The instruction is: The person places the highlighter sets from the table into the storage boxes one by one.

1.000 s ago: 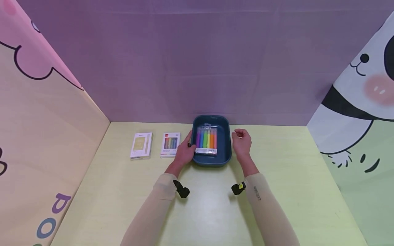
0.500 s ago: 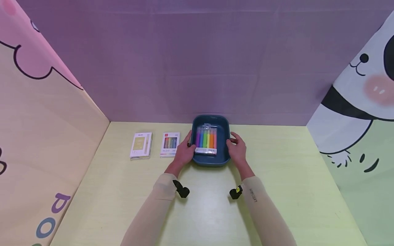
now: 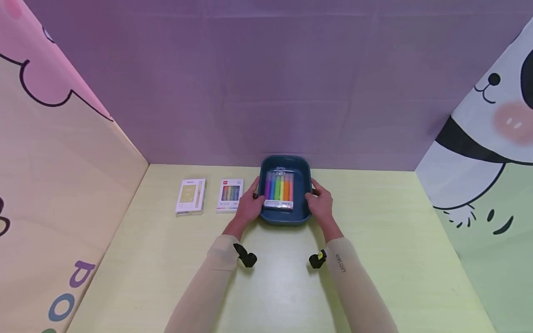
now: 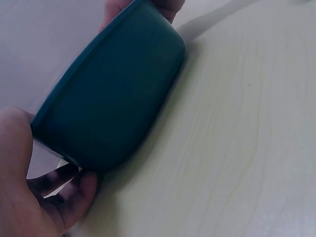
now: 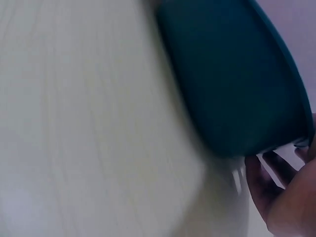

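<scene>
A dark blue rectangular basin [image 3: 300, 213] stands at the back of the table, holding a clear pack of coloured markers [image 3: 280, 188]. My left hand [image 3: 250, 206] grips its left side, thumb over the rim and fingers against the outer wall. On the opposite side my right hand [image 3: 320, 203] holds the basin the same way. In the left wrist view, the left fingers [image 4: 79, 197] curl under the basin wall [image 4: 113, 94]. The right wrist view has the right fingers [image 5: 259, 185] pressed to the lower wall [image 5: 232, 79].
Left of the basin lies a white box with coloured sticks pictured on it [image 3: 230, 196]. Farther left is a white box with a gold panel [image 3: 190, 197]. A purple backdrop [image 3: 291, 83] rises right behind the basin, along the back edge of the table [image 3: 275, 286].
My right hand has moved left from beside the basin and taken hold of its right side. The left hand and the basin have stayed in place.
</scene>
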`<action>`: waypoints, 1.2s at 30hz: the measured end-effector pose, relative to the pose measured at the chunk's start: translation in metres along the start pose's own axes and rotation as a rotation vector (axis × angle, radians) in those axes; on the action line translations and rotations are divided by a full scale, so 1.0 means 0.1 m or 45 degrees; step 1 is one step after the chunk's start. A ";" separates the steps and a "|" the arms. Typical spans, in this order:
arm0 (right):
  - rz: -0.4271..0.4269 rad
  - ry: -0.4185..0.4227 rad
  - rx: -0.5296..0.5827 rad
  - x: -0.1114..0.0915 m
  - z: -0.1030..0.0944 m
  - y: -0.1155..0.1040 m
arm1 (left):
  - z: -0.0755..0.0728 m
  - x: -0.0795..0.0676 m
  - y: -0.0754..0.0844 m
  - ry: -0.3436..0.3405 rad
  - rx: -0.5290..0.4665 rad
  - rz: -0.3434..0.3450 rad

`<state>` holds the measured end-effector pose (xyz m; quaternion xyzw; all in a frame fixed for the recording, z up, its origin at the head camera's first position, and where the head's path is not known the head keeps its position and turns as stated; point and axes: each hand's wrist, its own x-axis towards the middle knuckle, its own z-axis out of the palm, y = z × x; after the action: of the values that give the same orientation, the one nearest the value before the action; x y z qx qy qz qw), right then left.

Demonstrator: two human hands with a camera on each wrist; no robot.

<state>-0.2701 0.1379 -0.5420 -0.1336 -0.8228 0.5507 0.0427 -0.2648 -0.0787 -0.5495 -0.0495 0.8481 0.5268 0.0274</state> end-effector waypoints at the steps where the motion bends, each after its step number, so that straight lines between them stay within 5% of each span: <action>1: -0.009 0.009 -0.010 0.00 0.00 0.00 | 0.00 0.00 0.00 -0.001 0.005 -0.004; 13: -0.077 0.122 -0.179 -0.01 0.10 -0.02 | -0.12 0.01 0.04 -0.097 -0.025 -0.031; 21: -0.029 -0.042 -0.070 -0.01 0.02 -0.07 | -0.17 -0.03 0.09 -0.149 -0.062 -0.053; 30: 0.001 -0.062 -0.021 0.03 0.03 -0.04 | -0.19 -0.04 0.09 -0.115 -0.023 -0.048; 36: 0.039 0.033 -0.029 -0.02 0.05 -0.06 | -0.34 -0.22 0.15 0.028 -0.008 0.062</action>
<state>-0.2706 0.1305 -0.5384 -0.1536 -0.8262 0.5403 0.0436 -0.2448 -0.1014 -0.5184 -0.0346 0.8475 0.5296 0.0048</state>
